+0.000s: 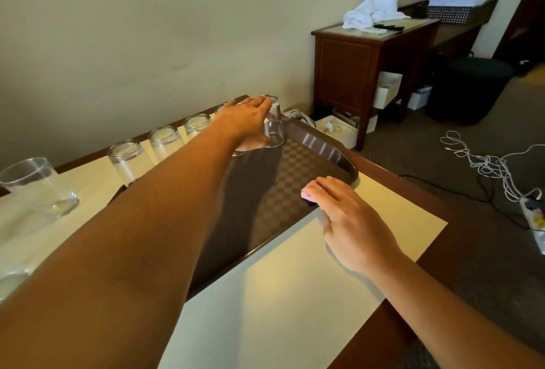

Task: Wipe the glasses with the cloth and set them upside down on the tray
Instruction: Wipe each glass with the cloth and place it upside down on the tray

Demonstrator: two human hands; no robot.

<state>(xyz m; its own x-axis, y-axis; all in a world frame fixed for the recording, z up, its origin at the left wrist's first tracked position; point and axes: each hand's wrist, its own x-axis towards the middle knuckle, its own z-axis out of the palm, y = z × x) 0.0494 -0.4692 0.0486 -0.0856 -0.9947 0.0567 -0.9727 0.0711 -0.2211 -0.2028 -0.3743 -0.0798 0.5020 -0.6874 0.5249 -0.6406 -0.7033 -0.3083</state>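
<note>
A dark checkered tray [295, 180] lies on the table's pale mat. My left hand [247, 121] reaches across to the tray's far corner and grips a clear glass [274, 132], which is upside down with its rim at the tray surface. Three more upturned glasses [165, 140] stand in a row along the tray's far side, their feet hidden by my arm. An upright glass [38, 185] stands on the mat at the far left. At the tray's near right edge, my right hand [342, 218] holds a pink cloth [308, 194] under its curled fingers.
Another glass [11, 280] shows partly at the left edge. Beyond the table's right edge are a wooden sideboard [368, 59] with white towels, a black bin [469, 88], tangled cables [486, 162] and a power strip [530, 212] on the carpet.
</note>
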